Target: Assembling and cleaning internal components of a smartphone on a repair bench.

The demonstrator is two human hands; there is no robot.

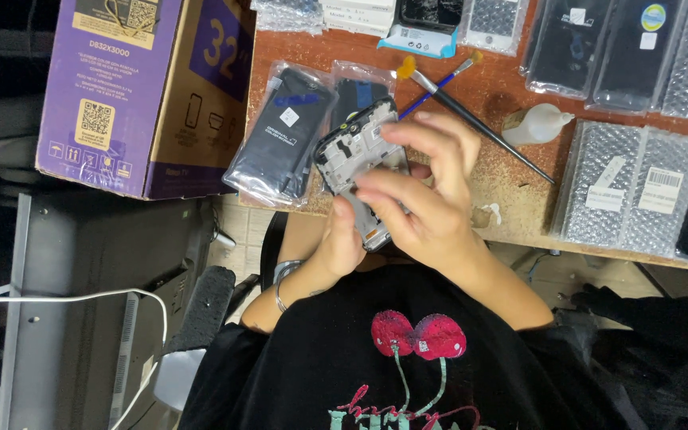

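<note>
Both my hands hold an opened phone frame [354, 153], grey and black with its inner parts showing, just above the near edge of a worn wooden table [511, 179]. My left hand [341, 239] grips its lower end from beneath, thumb on the frame. My right hand [426, 187] covers its right side, fingers curled over the top edge and thumb across the middle. A metal bracelet sits on my left wrist.
Bagged black phone screens [280, 135] lie left of the frame; more bubble-wrapped parts [627, 191] fill the right side. Two brushes [479, 123] and a small white bottle [539, 125] lie behind my hands. A purple and brown cardboard box [133, 87] stands at left.
</note>
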